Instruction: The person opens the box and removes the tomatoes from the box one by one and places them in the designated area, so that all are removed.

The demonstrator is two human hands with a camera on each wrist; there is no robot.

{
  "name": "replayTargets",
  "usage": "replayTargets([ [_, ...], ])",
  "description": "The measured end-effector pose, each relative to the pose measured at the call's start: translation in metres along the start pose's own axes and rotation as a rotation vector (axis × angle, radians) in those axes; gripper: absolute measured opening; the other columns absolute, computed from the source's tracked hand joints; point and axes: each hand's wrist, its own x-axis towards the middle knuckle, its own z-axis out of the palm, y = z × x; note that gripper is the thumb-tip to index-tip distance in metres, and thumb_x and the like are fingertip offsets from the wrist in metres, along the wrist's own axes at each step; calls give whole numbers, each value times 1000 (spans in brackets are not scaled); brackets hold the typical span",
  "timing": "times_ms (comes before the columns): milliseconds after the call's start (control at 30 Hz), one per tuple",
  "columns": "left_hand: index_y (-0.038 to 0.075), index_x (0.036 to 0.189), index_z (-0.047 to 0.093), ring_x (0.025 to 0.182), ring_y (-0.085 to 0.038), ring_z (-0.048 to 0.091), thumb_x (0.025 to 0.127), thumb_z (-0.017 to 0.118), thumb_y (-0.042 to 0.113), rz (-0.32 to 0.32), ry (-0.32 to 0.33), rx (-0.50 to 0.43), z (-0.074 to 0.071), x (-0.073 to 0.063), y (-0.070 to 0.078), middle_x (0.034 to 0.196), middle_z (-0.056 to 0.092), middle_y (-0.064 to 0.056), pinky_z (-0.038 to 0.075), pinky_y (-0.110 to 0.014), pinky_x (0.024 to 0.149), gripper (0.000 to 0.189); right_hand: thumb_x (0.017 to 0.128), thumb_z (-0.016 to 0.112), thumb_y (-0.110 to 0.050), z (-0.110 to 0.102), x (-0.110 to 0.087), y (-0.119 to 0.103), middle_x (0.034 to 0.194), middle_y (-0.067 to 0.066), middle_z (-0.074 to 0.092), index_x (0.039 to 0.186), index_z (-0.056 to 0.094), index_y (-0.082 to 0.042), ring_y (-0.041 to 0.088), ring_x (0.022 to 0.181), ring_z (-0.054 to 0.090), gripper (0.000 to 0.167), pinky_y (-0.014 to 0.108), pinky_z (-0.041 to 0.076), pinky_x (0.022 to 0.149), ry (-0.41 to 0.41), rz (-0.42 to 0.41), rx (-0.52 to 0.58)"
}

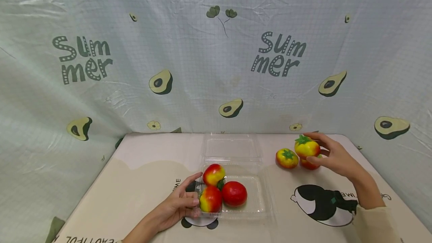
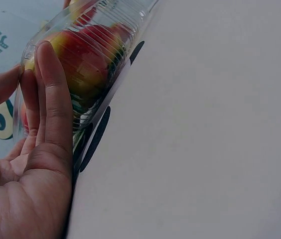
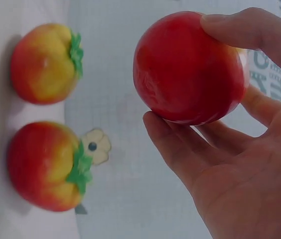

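Observation:
My right hand (image 1: 334, 156) holds a red-and-yellow toy tomato (image 1: 306, 148) with a green leafy top between thumb and fingers. It is raised off the table, and its red underside faces the right wrist view. Just below and beside it, two similar tomatoes, one at the left (image 1: 287, 158) and one partly hidden (image 1: 309, 164), sit on the table. My left hand (image 1: 175, 205) grips the left side wall of a clear plastic clamshell box (image 1: 254, 198), thumb and fingers at its rim. Three tomatoes (image 1: 234, 193) lie in the left and middle of the box.
The box's clear lid (image 1: 233, 147) lies folded back toward the rear of the table. A pale printed cloth (image 1: 135, 190) covers the table. Behind it hangs a curtain (image 1: 195, 48) with avocados and lettering, closing off the back and both sides.

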Motion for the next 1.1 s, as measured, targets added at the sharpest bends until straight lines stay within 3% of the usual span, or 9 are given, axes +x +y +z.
replayTargets([
  [200, 22, 165, -1, 76, -15, 76, 100, 57, -1, -23, 12, -6, 0, -1, 1, 86, 66, 1, 64, -27, 80, 91, 88, 78, -6, -7, -4, 14, 138, 6, 52, 147, 48, -1, -17, 113, 46, 67, -2, 42, 92, 44, 3, 9],
  [367, 23, 165, -2, 76, -15, 76, 100, 56, -1, -28, 10, -8, -1, -1, 1, 86, 66, 1, 64, -27, 80, 90, 89, 77, -6, -12, -7, 26, 132, -23, 47, 146, 47, 1, -18, 112, 47, 66, -3, 42, 91, 71, 10, 12],
  [433, 23, 165, -2, 76, -15, 76, 100, 56, -1, -25, 7, -8, -1, 0, 1, 86, 66, 1, 64, -27, 80, 90, 89, 77, -6, -15, -8, 29, 131, -28, 44, 147, 47, 1, -19, 112, 46, 66, -3, 42, 90, 78, 19, 9],
  [767, 22, 166, 0, 76, -14, 76, 100, 56, -1, -12, 6, -9, 0, -1, 1, 86, 66, 2, 64, -27, 80, 89, 93, 73, -6, -25, -16, 46, 128, -32, 43, 151, 40, 0, -19, 108, 48, 67, 3, 50, 83, 111, 86, 48],
  [1100, 21, 166, 1, 76, -14, 76, 100, 57, -1, -2, 5, -3, 0, 0, 0, 87, 66, 2, 64, -27, 80, 90, 95, 71, -10, -31, -24, 61, 126, -32, 40, 154, 39, -3, -18, 105, 46, 67, 1, 47, 83, 141, 143, 52],
])
